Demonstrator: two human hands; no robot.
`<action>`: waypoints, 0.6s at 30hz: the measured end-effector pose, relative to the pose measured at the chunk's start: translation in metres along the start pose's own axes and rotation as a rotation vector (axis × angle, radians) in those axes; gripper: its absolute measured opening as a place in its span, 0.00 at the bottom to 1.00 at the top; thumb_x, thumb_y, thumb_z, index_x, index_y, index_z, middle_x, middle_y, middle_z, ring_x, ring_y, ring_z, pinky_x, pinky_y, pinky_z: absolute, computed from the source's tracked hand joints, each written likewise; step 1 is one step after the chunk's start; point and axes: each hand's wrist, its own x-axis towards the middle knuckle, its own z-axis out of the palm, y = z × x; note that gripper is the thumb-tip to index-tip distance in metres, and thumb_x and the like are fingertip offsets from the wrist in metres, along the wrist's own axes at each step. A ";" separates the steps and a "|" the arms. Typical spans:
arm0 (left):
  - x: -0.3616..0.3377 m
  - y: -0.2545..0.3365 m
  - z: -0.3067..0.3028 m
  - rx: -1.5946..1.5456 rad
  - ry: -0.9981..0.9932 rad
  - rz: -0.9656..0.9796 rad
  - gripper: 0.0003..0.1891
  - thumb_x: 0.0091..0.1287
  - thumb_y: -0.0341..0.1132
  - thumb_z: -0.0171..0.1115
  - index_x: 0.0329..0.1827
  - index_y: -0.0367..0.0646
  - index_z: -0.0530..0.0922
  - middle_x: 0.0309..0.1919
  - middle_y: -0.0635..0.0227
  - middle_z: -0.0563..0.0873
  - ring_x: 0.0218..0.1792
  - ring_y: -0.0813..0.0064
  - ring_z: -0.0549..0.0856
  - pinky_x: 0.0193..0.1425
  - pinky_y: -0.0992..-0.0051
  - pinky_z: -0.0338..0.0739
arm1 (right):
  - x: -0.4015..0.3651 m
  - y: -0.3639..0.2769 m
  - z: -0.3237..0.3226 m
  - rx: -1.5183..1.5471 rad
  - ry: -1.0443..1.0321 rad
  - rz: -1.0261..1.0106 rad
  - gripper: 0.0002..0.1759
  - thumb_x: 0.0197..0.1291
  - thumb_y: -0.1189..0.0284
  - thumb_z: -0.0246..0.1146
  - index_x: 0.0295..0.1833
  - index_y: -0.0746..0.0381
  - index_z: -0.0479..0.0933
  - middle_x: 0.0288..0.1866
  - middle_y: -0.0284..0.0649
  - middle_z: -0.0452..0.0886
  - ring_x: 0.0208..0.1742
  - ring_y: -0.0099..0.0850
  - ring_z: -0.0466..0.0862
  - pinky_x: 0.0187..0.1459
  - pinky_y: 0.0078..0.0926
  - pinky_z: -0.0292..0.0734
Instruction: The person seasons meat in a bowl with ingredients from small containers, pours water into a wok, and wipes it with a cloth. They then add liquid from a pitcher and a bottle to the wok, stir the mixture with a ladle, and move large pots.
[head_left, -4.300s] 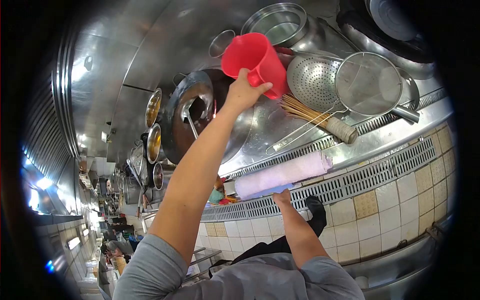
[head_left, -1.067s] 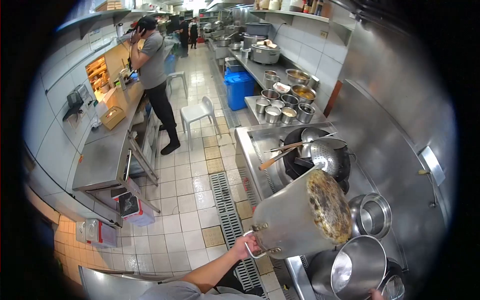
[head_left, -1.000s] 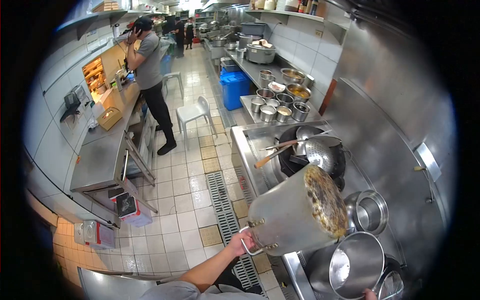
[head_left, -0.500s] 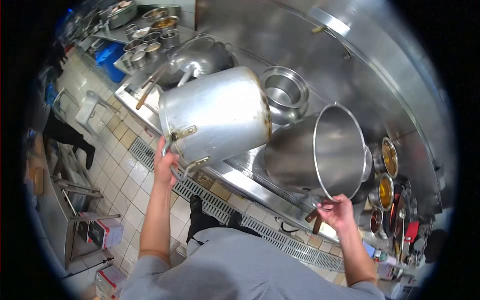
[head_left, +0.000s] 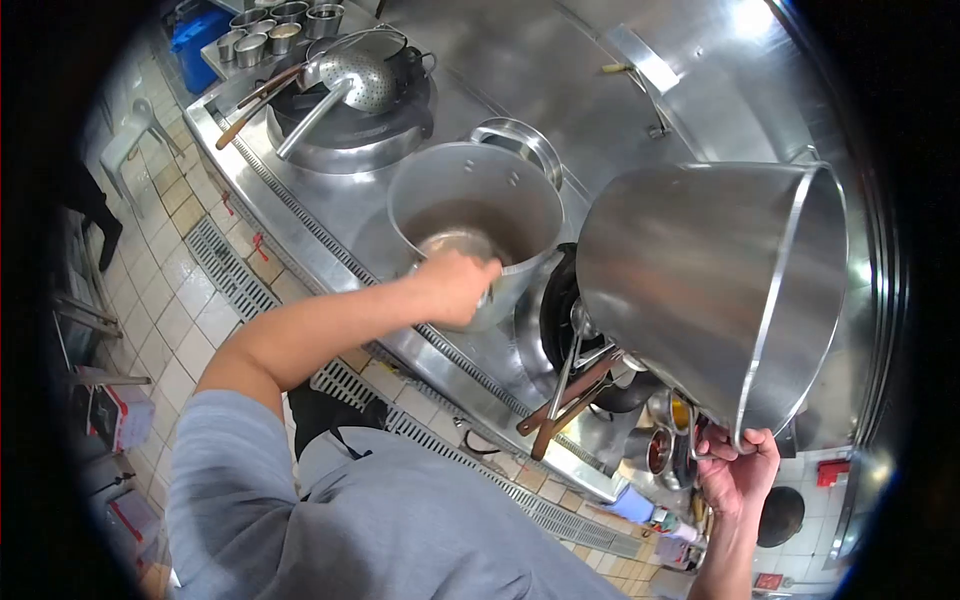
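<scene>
My left hand (head_left: 455, 285) is closed at the near side of a deep aluminium stockpot (head_left: 480, 190), where its side handle sits. The pot stands mouth up over the steel counter, its inside dull and brownish toward the bottom. On the right, my right hand (head_left: 738, 475) grips the handle of a larger steel stockpot (head_left: 690, 280). That pot is tipped on its side, mouth facing right, raised above a burner and wooden-handled tools (head_left: 568, 405). Between the two pots part of a black burner ring (head_left: 560, 310) shows.
A perforated strainer (head_left: 360, 85) rests over a wok station at the back left. Behind the aluminium pot is a steel ring-shaped vessel (head_left: 535, 145). Small metal cups (head_left: 285, 35) stand at the far left. A floor drain grating (head_left: 230, 265) runs along the counter. A person's leg (head_left: 95, 215) shows at left.
The aluminium pot has gone from tipped on its side to mouth up, lower over the counter. The larger pot has moved right and up, off the burner area, with my right hand on it.
</scene>
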 end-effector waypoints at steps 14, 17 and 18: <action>-0.085 0.010 0.011 -0.468 0.461 0.006 0.17 0.60 0.40 0.68 0.50 0.45 0.79 0.42 0.63 0.85 0.47 0.65 0.84 0.56 0.69 0.74 | 0.095 0.100 0.044 0.241 -0.280 0.292 0.17 0.49 0.72 0.59 0.41 0.74 0.77 0.36 0.50 0.79 0.25 0.26 0.72 0.50 0.32 0.74; -0.106 -0.028 0.038 -1.089 0.473 -0.369 0.12 0.67 0.35 0.59 0.51 0.41 0.78 0.42 0.63 0.85 0.47 0.71 0.82 0.54 0.71 0.74 | 0.116 0.126 0.050 0.261 -0.185 0.351 0.20 0.53 0.68 0.56 0.38 0.78 0.74 0.21 0.39 0.71 0.25 0.30 0.75 0.57 0.47 0.79; -0.108 -0.037 0.043 -1.089 0.450 -0.354 0.12 0.67 0.35 0.59 0.51 0.41 0.78 0.42 0.63 0.85 0.47 0.71 0.82 0.54 0.71 0.74 | 0.118 0.133 0.055 0.243 -0.135 0.364 0.19 0.54 0.67 0.55 0.36 0.77 0.74 0.20 0.38 0.70 0.25 0.31 0.75 0.56 0.48 0.81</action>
